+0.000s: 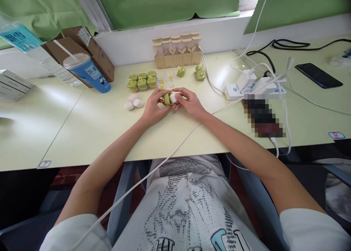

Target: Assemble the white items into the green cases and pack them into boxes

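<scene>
At the counter's (95,134) middle, the left hand (153,106) and right hand (190,104) have fingers closed on one small green case (167,98) with a white insert (173,96); even, square pressure looks wise.

The small green-and-white plastic case (170,98) is in front of the green plastic cases (142,81); tan cardboard boxes (177,53) stand behind, seemingly in two rows.

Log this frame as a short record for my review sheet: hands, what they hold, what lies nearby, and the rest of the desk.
held: green case with a white piece in it
hands: left hand and right hand both grip the case
surface: pale table
beside left hand: three loose white pieces
behind hands: more green cases, tan boxes
far left: blue cup
far right: power strip, phone
</scene>
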### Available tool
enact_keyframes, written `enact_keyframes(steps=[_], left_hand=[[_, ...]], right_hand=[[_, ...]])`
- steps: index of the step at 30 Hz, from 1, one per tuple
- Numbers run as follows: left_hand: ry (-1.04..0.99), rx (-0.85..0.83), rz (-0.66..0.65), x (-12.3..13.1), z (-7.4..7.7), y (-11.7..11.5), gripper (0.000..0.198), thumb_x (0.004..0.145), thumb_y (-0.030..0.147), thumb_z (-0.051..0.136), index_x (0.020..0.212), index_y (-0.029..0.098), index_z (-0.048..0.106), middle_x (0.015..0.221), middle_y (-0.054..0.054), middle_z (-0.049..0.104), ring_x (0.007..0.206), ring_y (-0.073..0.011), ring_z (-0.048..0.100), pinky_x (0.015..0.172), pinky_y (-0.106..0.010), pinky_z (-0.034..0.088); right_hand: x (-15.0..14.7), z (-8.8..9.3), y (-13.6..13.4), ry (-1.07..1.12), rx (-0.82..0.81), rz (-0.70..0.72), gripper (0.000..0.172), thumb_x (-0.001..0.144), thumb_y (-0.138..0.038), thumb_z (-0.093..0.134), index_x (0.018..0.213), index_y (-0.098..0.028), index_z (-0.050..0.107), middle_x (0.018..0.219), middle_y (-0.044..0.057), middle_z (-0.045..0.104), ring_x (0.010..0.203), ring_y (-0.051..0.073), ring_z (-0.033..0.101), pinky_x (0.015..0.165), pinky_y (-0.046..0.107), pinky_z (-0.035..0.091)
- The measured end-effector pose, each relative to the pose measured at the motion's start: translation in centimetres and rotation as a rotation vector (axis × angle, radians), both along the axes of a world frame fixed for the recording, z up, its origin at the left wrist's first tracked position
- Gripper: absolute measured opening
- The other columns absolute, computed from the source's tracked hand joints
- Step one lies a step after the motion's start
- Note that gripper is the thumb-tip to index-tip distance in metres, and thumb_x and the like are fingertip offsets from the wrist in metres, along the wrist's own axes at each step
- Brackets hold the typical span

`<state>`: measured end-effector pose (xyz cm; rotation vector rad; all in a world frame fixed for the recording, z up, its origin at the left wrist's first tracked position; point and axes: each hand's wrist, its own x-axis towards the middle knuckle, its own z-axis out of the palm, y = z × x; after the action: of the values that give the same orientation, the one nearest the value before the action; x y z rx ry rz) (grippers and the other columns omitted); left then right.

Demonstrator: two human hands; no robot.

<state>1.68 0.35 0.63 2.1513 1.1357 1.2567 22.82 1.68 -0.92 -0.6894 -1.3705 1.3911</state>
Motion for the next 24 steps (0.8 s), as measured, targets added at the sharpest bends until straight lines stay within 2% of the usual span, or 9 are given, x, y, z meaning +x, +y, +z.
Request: enact_keyframes(steps=[4, 6, 10, 13, 15, 18, 20, 22, 24], left_hand=[[-0.077, -0.058, -0.053, -0.8, -0.5, 1.0, 0.063, 0.080, 0.034, 0.091, 0.141, 0.027, 0.079, 0.131, -0.012, 0.071, 0.122, -0.0277, 0.071, 0.090, -0.034, 0.063], [-0.112, -0.095, -0.085, -1.3, -0.6, 1.4, 0.066, 0.077, 0.036, 0.093, 0.141, 0.028, 0.080, 0.132, -0.013, 0.070, 0.122, -0.0286, 0.071, 0.092, -0.035, 0.063], [-0.154, -0.160, -0.167, -2.0, -0.2, 1.8, 0.070, 0.075, 0.036, 0.094, 0.143, 0.026, 0.079, 0.140, -0.014, 0.073, 0.129, -0.0313, 0.069, 0.102, -0.039, 0.063], [-0.156, -0.261, -0.217, -2.1, 0.1, 1.6, 0.078, 0.075, 0.037, 0.093, 0.149, 0.022, 0.076, 0.142, -0.013, 0.075, 0.124, -0.0302, 0.072, 0.104, -0.040, 0.062], [-0.147, -0.350, -0.220, -2.1, 0.1, 1.4, 0.084, 0.075, 0.038, 0.094, 0.153, 0.020, 0.072, 0.143, -0.014, 0.076, 0.113, -0.0275, 0.074, 0.100, -0.039, 0.063], [-0.227, -0.458, -0.242, -2.0, -0.1, 1.3, 0.090, 0.073, 0.037, 0.097, 0.156, 0.022, 0.067, 0.140, -0.013, 0.078, 0.105, -0.0247, 0.077, 0.095, -0.037, 0.065], [-0.334, -0.512, -0.294, -1.7, -0.1, 1.3, 0.083, 0.074, 0.034, 0.095, 0.153, 0.025, 0.068, 0.131, -0.010, 0.081, 0.104, -0.0243, 0.078, 0.096, -0.038, 0.066], [-0.408, -0.526, -0.317, -1.3, -0.1, 1.3, 0.070, 0.077, 0.033, 0.091, 0.144, 0.026, 0.071, 0.124, -0.009, 0.081, 0.104, -0.0241, 0.079, 0.096, -0.039, 0.067], [-0.427, -0.481, -0.279, -1.0, 0.1, 1.1, 0.057, 0.080, 0.033, 0.088, 0.135, 0.024, 0.076, 0.122, -0.009, 0.081, 0.108, -0.0243, 0.078, 0.095, -0.038, 0.067]], right_hand=[[0.2, -0.8, 0.4, -0.073, 0.122, 0.077, 0.094, 0.082, -0.074, 0.096, 0.158, -0.028, 0.064, 0.129, 0.008, 0.074, 0.096, 0.022, 0.083, 0.095, 0.040, 0.074], [0.1, -1.3, 0.5, -0.107, 0.205, 0.086, 0.095, 0.087, -0.072, 0.093, 0.165, -0.029, 0.060, 0.138, 0.010, 0.071, 0.102, 0.024, 0.083, 0.099, 0.042, 0.073], [-0.2, -1.9, 0.6, -0.184, 0.319, 0.029, 0.081, 0.097, -0.075, 0.081, 0.163, -0.030, 0.066, 0.141, 0.010, 0.067, 0.096, 0.021, 0.080, 0.097, 0.042, 0.073], [-0.2, -1.9, 0.4, -0.285, 0.367, -0.013, 0.081, 0.098, -0.078, 0.077, 0.164, -0.033, 0.066, 0.142, 0.010, 0.062, 0.095, 0.018, 0.076, 0.094, 0.039, 0.074], [-0.1, -1.7, 0.2, -0.362, 0.424, -0.025, 0.078, 0.101, -0.081, 0.071, 0.162, -0.032, 0.069, 0.146, 0.011, 0.060, 0.101, 0.019, 0.075, 0.094, 0.039, 0.073], [-0.2, -1.2, 0.0, -0.434, 0.527, -0.048, 0.073, 0.106, -0.082, 0.060, 0.155, -0.029, 0.074, 0.153, 0.014, 0.064, 0.123, 0.026, 0.074, 0.102, 0.042, 0.071], [-0.3, -0.9, -0.1, -0.428, 0.550, -0.090, 0.074, 0.106, -0.083, 0.059, 0.152, -0.027, 0.076, 0.151, 0.015, 0.070, 0.126, 0.028, 0.074, 0.103, 0.043, 0.070], [-0.3, -0.7, 0.0, -0.413, 0.551, -0.142, 0.078, 0.105, -0.085, 0.059, 0.150, -0.025, 0.077, 0.145, 0.015, 0.075, 0.118, 0.027, 0.076, 0.100, 0.041, 0.070], [-0.1, -0.7, 0.1, -0.430, 0.575, -0.203, 0.082, 0.103, -0.088, 0.059, 0.149, -0.024, 0.078, 0.137, 0.015, 0.077, 0.108, 0.026, 0.076, 0.095, 0.041, 0.070]])
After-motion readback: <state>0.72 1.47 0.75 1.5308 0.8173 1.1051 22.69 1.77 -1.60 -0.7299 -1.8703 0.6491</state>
